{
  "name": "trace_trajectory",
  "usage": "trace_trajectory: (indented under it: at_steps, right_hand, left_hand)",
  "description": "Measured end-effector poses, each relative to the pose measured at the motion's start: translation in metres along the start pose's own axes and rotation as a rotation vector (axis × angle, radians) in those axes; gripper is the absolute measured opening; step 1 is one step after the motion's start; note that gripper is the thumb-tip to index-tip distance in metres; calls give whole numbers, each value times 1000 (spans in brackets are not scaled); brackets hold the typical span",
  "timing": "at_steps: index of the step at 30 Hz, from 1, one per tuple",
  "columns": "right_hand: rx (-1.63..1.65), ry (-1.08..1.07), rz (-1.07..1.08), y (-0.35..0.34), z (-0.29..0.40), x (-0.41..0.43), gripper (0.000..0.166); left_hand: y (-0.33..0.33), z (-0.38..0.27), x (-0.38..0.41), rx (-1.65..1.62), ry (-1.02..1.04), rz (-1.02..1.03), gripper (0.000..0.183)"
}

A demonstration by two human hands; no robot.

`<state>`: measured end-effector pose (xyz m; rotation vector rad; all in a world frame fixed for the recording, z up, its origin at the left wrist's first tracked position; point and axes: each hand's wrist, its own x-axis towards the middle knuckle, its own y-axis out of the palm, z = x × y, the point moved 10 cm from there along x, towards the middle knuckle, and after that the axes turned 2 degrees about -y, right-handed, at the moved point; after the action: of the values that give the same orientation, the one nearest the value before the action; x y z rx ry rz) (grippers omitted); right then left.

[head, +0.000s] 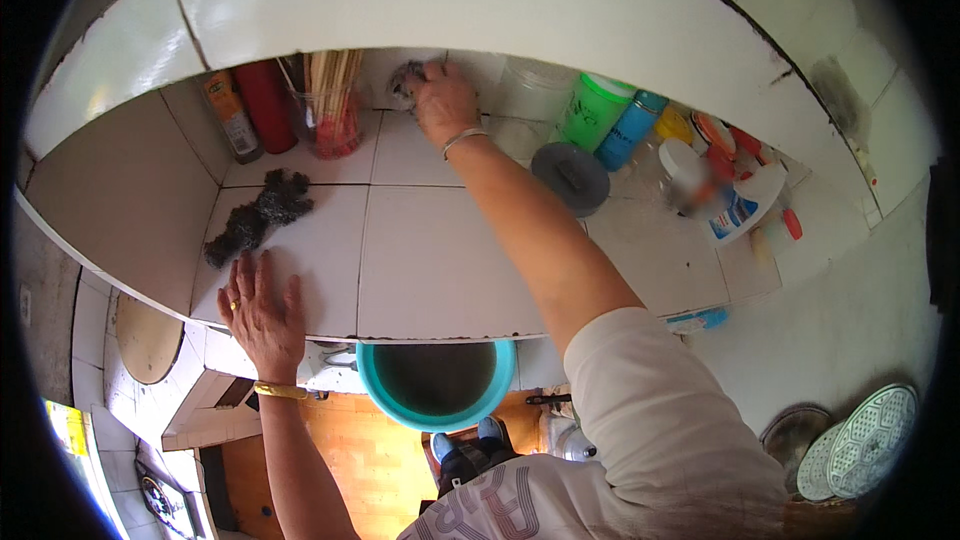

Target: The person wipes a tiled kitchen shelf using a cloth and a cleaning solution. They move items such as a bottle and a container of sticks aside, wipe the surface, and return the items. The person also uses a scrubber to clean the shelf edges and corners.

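My right hand (448, 101) reaches to the back of a white tiled shelf (450, 262), its fingers closed on a grey metal scouring pad (403, 85) pressed near the rear wall. My left hand (266, 307) rests flat at the shelf's front left edge with its fingers spread, holding nothing. Just beyond its fingertips lie dark steel wool scourers (259, 217). Left of my right hand, a clear container (335, 127) holds many wooden chopsticks. To the right of that hand stands a clear jar (531, 90), and a dark round lid (571, 178) lies nearer my forearm.
An orange bottle (231, 118) and a red cylinder (265, 106) stand at the back left. Green (592, 111) and blue (631, 130) containers stand right, beside several jars and a white bottle (746, 202). A turquoise basin (508, 382) of dark water sits below the shelf edge.
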<state>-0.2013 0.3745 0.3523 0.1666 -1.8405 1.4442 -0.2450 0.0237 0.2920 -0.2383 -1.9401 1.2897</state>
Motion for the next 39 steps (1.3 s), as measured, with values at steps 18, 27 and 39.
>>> trace_trajectory:
  at_steps: [18,27,39]
  right_hand:
    - [407,-117,319,-66,78,-104,34]
    - [185,346,-45,-8,-43,-30,24]
    - [334,-77,384,-36,55,-67,28]
  left_hand:
    - [6,7,1,43,-38,48,53]
    - [2,-2,0,-4,-13,45,54]
    - [-1,4,2,29,-34,36,53]
